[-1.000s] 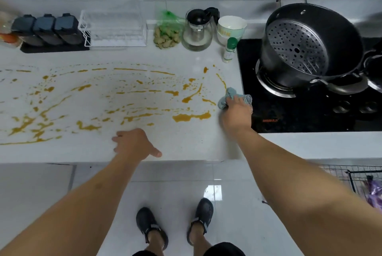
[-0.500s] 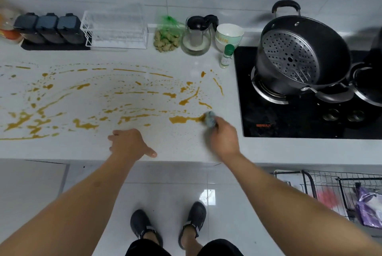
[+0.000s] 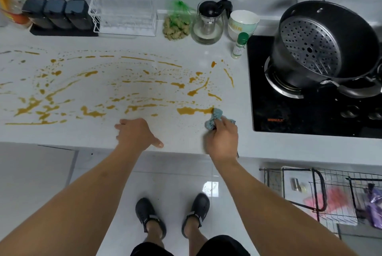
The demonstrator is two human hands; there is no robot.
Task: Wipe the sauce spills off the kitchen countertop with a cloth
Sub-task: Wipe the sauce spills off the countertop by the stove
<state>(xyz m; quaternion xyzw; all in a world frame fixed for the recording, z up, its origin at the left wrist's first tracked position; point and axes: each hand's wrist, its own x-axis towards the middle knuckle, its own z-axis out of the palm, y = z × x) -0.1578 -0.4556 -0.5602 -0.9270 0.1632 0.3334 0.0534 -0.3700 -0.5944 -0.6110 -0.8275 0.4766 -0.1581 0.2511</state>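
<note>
cloth (image 3: 214, 118) shifted slightly | right hand (image 3: 222, 139) grips it | left hand (image 3: 135, 133) flat on sauce-streaked countertop (image 3: 186, 53)

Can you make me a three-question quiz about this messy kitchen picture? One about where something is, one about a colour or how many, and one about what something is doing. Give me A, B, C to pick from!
1. Where is the big black pot?
A. on the stove
B. on the floor
C. among the sauce spills

2. How many dark jars stand in a row at the back left?
A. one
B. three
C. six

3. What is the right hand doing?
A. lifting the pot
B. hanging with nothing in it
C. gripping the cloth on the countertop

Answers:
1. A, the pot sits on a burner of the black stove at the right.
2. B, three jars stand side by side on one dark tray.
3. C, its fingers curl round the bunched blue cloth, which touches the end of an orange sauce puddle.
</note>
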